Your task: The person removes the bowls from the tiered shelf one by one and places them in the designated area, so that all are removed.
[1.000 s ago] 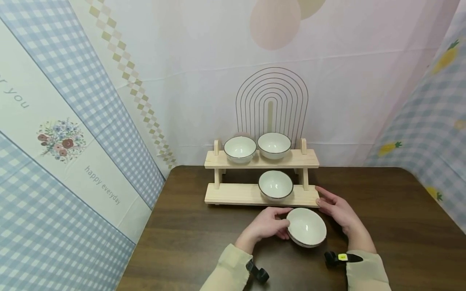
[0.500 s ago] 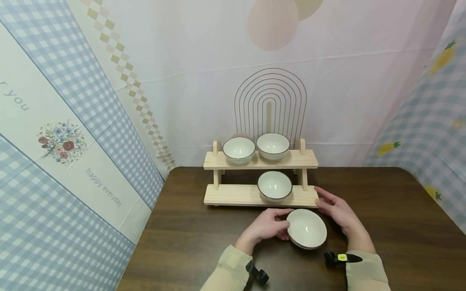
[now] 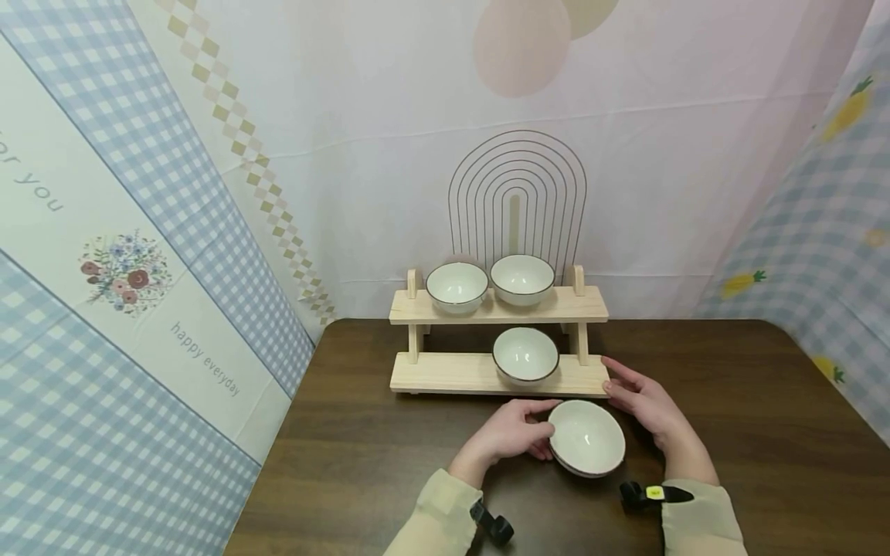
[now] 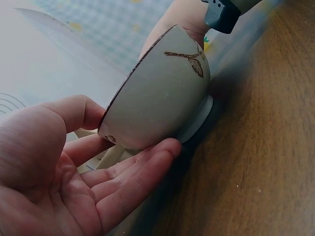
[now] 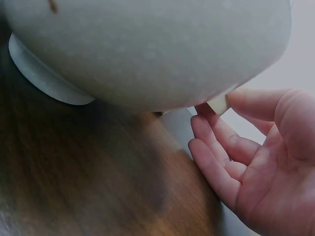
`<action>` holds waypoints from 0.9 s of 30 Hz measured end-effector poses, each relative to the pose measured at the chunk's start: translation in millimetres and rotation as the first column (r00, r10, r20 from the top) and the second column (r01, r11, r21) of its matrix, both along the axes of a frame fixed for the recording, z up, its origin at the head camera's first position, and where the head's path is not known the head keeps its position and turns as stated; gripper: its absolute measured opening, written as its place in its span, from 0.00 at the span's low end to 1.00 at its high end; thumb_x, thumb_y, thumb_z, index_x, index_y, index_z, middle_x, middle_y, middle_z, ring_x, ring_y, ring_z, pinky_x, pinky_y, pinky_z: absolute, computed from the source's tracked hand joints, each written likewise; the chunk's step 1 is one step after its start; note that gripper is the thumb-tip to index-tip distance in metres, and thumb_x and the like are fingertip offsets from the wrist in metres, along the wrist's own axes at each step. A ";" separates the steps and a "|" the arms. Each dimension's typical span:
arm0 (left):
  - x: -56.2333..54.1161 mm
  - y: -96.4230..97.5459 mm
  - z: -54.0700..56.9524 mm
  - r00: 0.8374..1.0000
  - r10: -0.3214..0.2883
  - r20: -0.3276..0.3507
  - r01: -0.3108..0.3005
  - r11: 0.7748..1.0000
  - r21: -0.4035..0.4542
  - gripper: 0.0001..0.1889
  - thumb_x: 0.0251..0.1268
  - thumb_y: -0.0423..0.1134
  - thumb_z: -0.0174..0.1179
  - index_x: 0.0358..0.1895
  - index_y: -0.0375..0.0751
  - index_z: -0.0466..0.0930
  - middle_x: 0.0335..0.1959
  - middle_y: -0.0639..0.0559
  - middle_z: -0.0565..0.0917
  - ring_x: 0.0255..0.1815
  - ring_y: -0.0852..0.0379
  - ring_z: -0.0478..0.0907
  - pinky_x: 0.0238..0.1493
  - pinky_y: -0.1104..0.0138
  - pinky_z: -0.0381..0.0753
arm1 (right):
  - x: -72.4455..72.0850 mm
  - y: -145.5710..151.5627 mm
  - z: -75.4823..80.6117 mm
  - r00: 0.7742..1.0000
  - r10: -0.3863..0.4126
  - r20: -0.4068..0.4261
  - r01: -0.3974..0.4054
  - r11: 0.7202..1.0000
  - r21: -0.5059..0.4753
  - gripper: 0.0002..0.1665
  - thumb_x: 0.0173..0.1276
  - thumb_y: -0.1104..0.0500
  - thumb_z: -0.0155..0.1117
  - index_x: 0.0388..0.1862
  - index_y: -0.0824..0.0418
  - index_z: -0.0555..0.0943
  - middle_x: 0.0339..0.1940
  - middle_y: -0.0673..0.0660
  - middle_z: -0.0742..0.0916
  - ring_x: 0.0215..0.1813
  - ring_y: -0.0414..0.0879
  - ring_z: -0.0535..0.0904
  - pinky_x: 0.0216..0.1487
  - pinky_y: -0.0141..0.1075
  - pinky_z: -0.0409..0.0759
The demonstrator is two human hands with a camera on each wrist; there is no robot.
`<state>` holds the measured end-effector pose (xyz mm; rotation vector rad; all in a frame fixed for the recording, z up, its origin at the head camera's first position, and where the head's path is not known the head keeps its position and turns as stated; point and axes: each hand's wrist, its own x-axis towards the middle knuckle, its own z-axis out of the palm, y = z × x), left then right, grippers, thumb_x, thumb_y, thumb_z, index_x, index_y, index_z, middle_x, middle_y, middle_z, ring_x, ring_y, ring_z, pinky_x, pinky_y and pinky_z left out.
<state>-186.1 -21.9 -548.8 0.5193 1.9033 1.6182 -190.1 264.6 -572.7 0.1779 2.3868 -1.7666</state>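
My left hand (image 3: 509,428) holds a white bowl (image 3: 587,438) with a dark rim by its left side, in front of a two-tier wooden rack (image 3: 445,372). In the left wrist view, the thumb is at the rim of the bowl (image 4: 152,98) and the fingers lie under its side, near the foot; a brown leaf pattern shows on the outside. To the right, my right hand (image 3: 647,405) pinches the right end of the lower shelf between thumb and fingers. The right wrist view shows a small corner of that shelf (image 5: 219,104), mostly hidden behind the bowl.
On the upper shelf two similar bowls stand side by side, a left one (image 3: 457,287) and a right one (image 3: 523,279). Another bowl (image 3: 525,355) sits right of centre on the lower shelf. The rack stands on a dark wooden table (image 3: 361,448) before a printed cloth backdrop (image 3: 389,193).
Both hands, the held bowl and the rack keep their places. Only the head view shifts slightly.
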 end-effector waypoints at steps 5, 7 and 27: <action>0.8 -0.5 1.4 1.000 0.001 -0.005 -0.001 1.000 -0.006 0.28 0.69 0.30 0.60 0.73 0.41 0.80 0.26 0.46 0.88 0.25 0.50 0.87 0.32 0.55 0.92 | 1.0 -0.3 1.4 1.000 0.002 -0.004 -0.002 1.000 0.004 0.43 0.83 0.47 0.62 0.89 0.56 0.58 0.78 0.76 0.70 0.70 0.55 0.77 0.66 0.40 0.83; 0.8 -0.5 1.6 1.000 0.001 -0.005 -0.001 1.000 -0.007 0.28 0.69 0.30 0.60 0.73 0.41 0.80 0.26 0.46 0.88 0.24 0.50 0.87 0.33 0.56 0.92 | 1.1 -0.4 2.1 1.000 -0.003 -0.002 0.003 1.000 0.004 0.43 0.83 0.46 0.62 0.88 0.56 0.59 0.78 0.75 0.71 0.70 0.55 0.77 0.65 0.39 0.83; -4.6 -1.8 -5.6 1.000 -0.013 -0.004 0.013 1.000 -0.010 0.29 0.70 0.32 0.61 0.75 0.42 0.78 0.27 0.43 0.88 0.25 0.52 0.86 0.34 0.58 0.92 | -3.5 -0.2 -2.3 1.000 0.010 -0.019 -0.010 1.000 -0.003 0.44 0.82 0.45 0.63 0.88 0.55 0.60 0.77 0.75 0.72 0.70 0.53 0.78 0.62 0.32 0.83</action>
